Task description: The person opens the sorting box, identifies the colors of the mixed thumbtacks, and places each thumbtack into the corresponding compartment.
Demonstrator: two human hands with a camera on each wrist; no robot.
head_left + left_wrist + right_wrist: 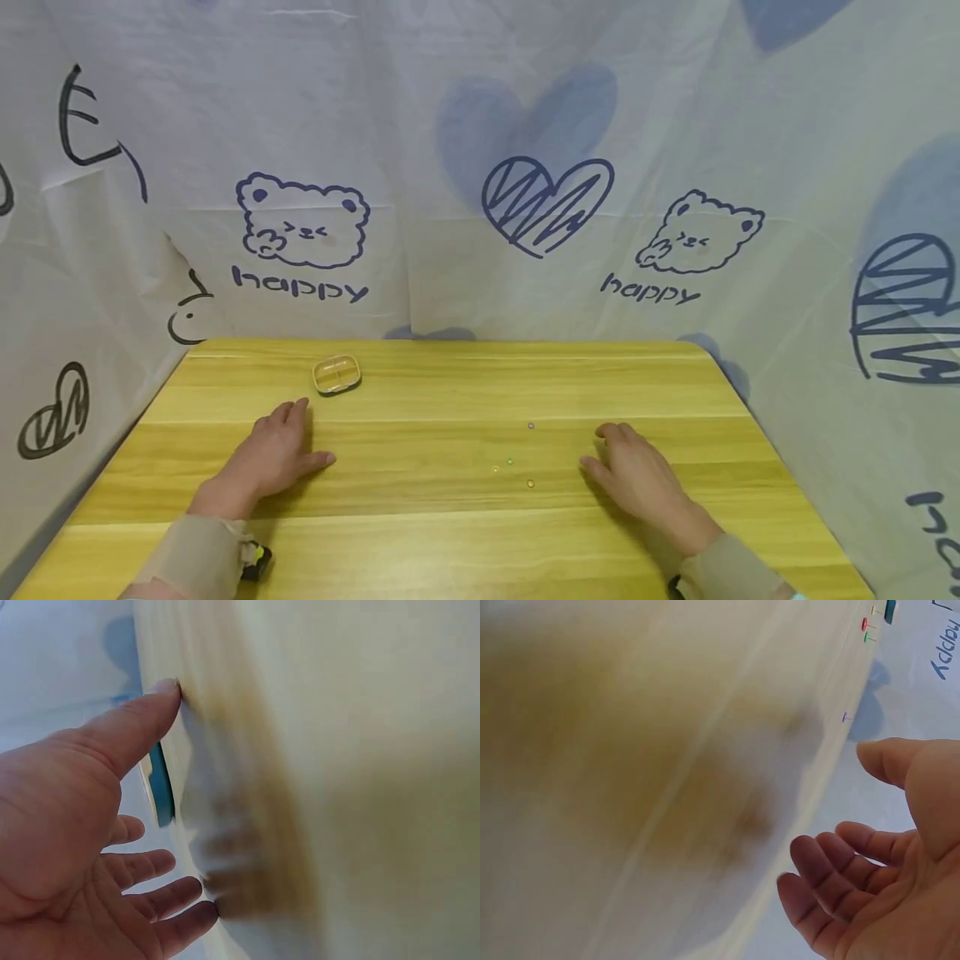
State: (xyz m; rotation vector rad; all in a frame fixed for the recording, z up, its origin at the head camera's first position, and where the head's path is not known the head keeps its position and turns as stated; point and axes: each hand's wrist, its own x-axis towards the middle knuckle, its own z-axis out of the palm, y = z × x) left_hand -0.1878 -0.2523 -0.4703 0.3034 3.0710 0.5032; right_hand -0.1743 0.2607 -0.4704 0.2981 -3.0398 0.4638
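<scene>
My left hand (273, 454) rests on the wooden table with fingers spread and holds nothing. Just beyond its fingertips is a small rounded box (337, 375) with dividers inside, its dark teal side showing in the left wrist view (160, 784). On the right, my right hand (637, 475) has loosely bent fingers and nothing in its grasp. Left of it lie tiny thumbtack-like pieces: a purple one (531, 426), a green one (510, 461), a yellow one (496, 469) and a reddish-orange one (531, 483). Thin stems show on them in the right wrist view.
The yellow wood-grain table (420, 550) has a rounded far edge. Pale cloth (420, 125) printed with bears, hearts and "happy" hangs behind it and along both sides. A dark wrist device (257, 562) sits at my left cuff.
</scene>
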